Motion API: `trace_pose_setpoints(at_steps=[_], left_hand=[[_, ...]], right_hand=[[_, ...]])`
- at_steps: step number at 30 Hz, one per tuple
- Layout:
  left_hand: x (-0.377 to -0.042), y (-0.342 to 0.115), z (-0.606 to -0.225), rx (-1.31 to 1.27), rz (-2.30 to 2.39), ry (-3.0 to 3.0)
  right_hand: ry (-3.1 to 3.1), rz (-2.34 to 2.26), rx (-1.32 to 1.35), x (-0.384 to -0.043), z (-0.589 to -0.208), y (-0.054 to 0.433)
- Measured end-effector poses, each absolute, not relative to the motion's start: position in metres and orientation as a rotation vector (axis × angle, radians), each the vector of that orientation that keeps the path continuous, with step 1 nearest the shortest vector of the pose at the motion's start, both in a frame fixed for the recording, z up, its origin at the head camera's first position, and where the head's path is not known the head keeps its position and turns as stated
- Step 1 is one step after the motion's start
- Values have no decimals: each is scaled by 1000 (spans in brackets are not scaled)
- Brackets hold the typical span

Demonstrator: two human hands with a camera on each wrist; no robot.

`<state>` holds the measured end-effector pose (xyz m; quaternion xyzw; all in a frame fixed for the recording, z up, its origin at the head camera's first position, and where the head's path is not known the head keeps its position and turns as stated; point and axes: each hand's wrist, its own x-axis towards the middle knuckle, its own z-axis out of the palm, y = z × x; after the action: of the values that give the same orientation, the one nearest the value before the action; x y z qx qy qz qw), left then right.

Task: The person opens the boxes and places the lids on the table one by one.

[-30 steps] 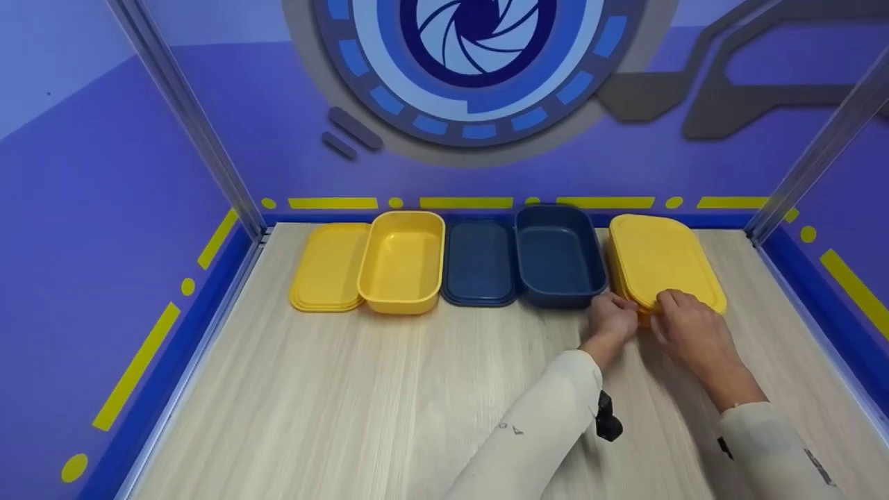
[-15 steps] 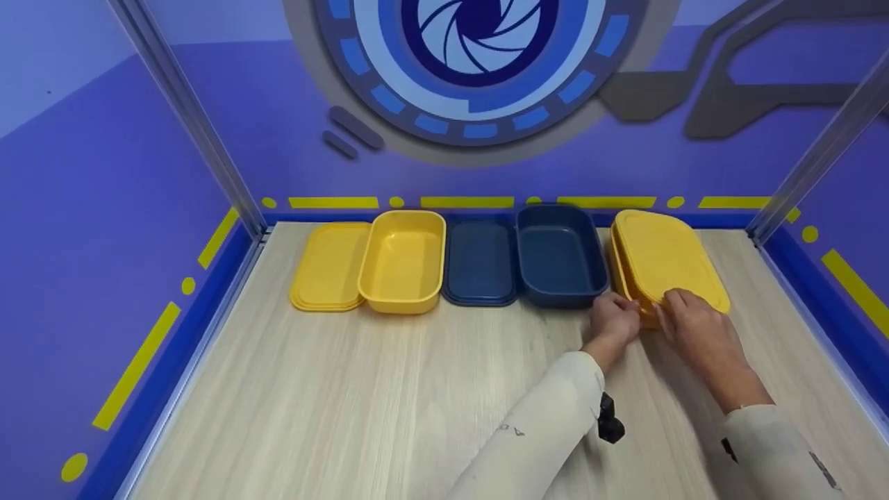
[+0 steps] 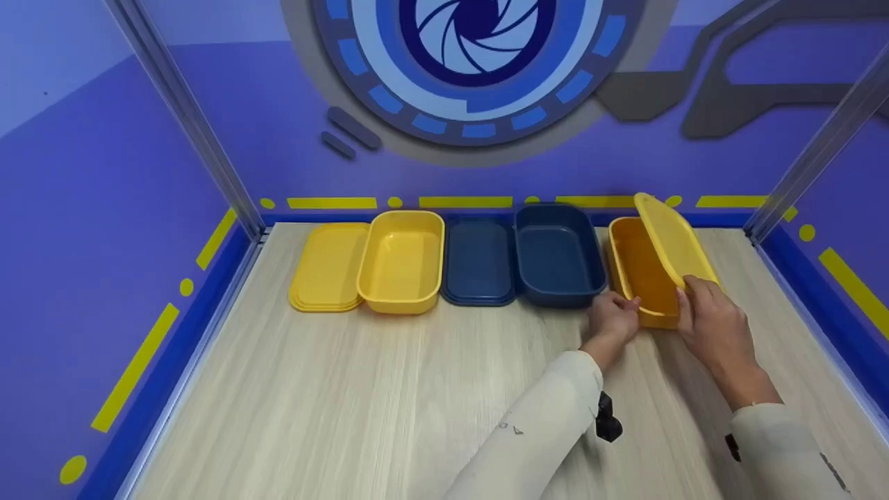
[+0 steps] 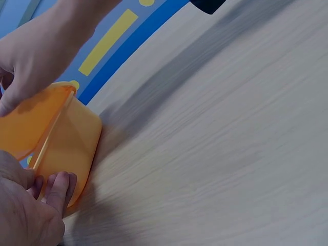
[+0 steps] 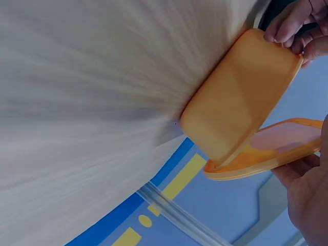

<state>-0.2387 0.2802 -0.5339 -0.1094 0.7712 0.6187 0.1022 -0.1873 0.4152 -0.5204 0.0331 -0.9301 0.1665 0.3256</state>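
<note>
At the right end of the row, a yellow food container [image 3: 656, 321] stands uncovered along its left part. My left hand [image 3: 615, 318] holds its near left corner, thumb at the rim and fingers against the outer wall in the left wrist view. A yellow lid [image 3: 675, 239] leans up steeply, its left edge raised above the container. My right hand [image 3: 719, 330] grips the lid's near end. In the right wrist view, the lid [image 5: 266, 164] slants away from the container wall [image 5: 236, 97], their far ends close together. The container's visible inside holds nothing.
Left of my hands stands an open dark blue container [image 3: 561, 300], touching a dark blue lid [image 3: 479, 264]. Further left are an open yellow container [image 3: 399, 305] and a flat yellow lid [image 3: 326, 271]. Printed panels [image 3: 486, 173] wall the wooden table [image 3: 347, 417] at back and sides.
The lid has gone from lying on the right-hand yellow container to tilted, its left edge swung up and rightward. My right hand moved slightly right with it; my left hand stayed put.
</note>
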Motion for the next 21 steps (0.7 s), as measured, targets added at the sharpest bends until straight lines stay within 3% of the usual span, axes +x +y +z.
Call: trace_pose_setpoints(at_steps=[21], left_hand=[[-238,282,-534,-332,1805,2309]], right_hand=[[-2407,767,-329,-194,-494,427]])
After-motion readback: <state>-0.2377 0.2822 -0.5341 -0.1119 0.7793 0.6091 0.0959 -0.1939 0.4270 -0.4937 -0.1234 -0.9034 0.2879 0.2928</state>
